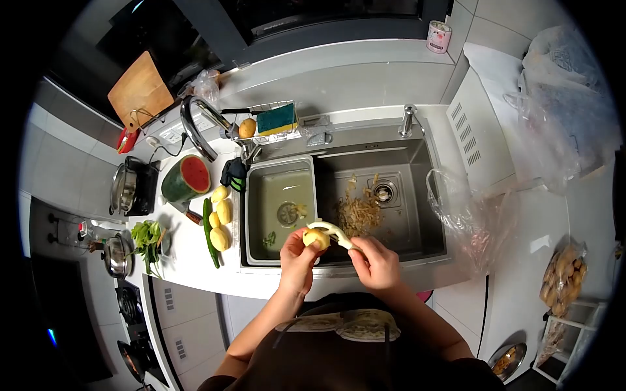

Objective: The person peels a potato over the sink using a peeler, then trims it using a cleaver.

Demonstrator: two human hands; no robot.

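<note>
My left hand (297, 264) is closed around a potato (315, 240), held over the front edge of the sink. In my right hand (377, 262) is a pale peeler (334, 231), its head against the potato. Below them, a heap of peelings (360, 214) lies in the right basin (411, 228) near the drain. The left basin (251, 225) holds water, with a few green leaves and a bit of peel in it. Several peeled potatoes (220, 240) lie on the counter to the left, beside a long green cucumber-like vegetable (210, 228).
A cut watermelon (189, 179), leafy greens (149, 242) and pots (119, 255) stand on the left. Behind the basin are a faucet (189, 120) and a rack with a sponge (276, 119). Plastic bags (473, 221) hang over the right counter edge.
</note>
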